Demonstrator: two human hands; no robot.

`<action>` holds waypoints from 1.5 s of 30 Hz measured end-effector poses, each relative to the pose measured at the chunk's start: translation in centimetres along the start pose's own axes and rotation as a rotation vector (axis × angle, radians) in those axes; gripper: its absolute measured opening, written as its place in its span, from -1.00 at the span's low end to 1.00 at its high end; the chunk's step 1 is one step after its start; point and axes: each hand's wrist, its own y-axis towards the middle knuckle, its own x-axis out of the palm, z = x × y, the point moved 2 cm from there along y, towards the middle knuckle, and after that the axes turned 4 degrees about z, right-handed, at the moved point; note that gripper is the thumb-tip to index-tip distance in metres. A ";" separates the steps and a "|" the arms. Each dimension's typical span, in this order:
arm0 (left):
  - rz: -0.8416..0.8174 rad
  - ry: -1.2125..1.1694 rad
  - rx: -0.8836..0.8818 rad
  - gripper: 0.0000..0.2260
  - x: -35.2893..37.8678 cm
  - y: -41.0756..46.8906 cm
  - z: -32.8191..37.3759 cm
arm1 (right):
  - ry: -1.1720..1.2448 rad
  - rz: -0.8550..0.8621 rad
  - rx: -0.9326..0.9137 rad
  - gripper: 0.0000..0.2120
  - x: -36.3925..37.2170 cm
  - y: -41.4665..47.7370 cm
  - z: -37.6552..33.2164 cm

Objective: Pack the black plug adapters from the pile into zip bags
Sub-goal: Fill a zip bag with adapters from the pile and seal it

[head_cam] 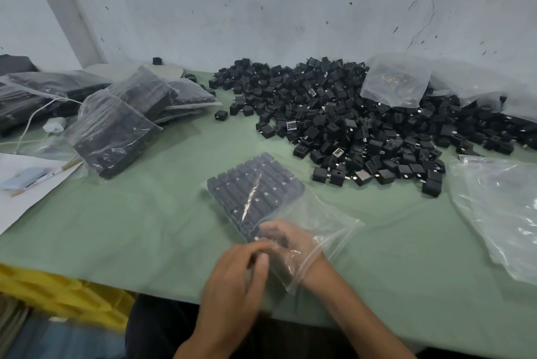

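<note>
Readable text: none that I can make out.
Adapter faces (pixel 291 125): pale printed panels on a few, too small to read.

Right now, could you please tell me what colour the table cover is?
The table cover is pale green, plainest in the head view.

Blk adapters (pixel 348 114), clear zip bag (pixel 313 213), green tablecloth (pixel 145 227), yellow crate (pixel 58 294).

right hand (pixel 286 238) blurred inside zip bag (pixel 334 222), its grip unclear, packed bags (pixel 20 102) cut by left edge
</note>
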 end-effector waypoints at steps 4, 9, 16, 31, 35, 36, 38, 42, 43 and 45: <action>0.053 0.147 -0.025 -0.68 -1.5 1.4 -3.2 | -0.012 0.063 -0.039 -0.80 0.6 0.2 0.3; -0.011 0.220 0.056 -0.64 -1.7 2.3 -4.3 | 0.000 0.090 -0.074 -0.86 0.8 0.2 0.8; -0.105 0.256 0.242 -0.62 -1.2 2.2 -4.5 | 0.092 0.084 -0.100 -0.81 1.1 0.1 0.1; -0.032 0.240 0.332 -0.63 -0.5 2.1 -5.0 | 0.010 0.121 -0.082 -0.82 0.5 -0.1 0.3; -0.012 0.284 0.335 -0.59 -0.4 2.1 -4.9 | -0.096 0.080 -0.131 -0.72 0.2 -0.6 -0.3; -0.010 0.299 0.343 -0.58 -0.4 2.1 -4.9 | -0.181 0.074 -0.189 -0.74 1.0 -0.6 -0.1; -0.008 0.318 0.361 -0.58 -0.4 2.1 -4.9 | -0.491 0.191 -0.239 -0.72 2.6 -2.1 -0.4; 0.021 0.316 0.364 -0.59 -0.2 1.9 -4.8 | -0.772 -0.013 -0.435 -0.75 -2.7 -6.5 -0.9; 0.028 0.310 0.363 -0.60 -0.1 1.9 -4.8 | -0.673 -0.119 -0.307 -0.73 -5.1 -8.0 -1.0; 0.039 0.304 0.364 -0.61 0.1 1.9 -4.7 | -0.459 -0.136 -0.118 -0.77 -8.7 -9.3 -1.1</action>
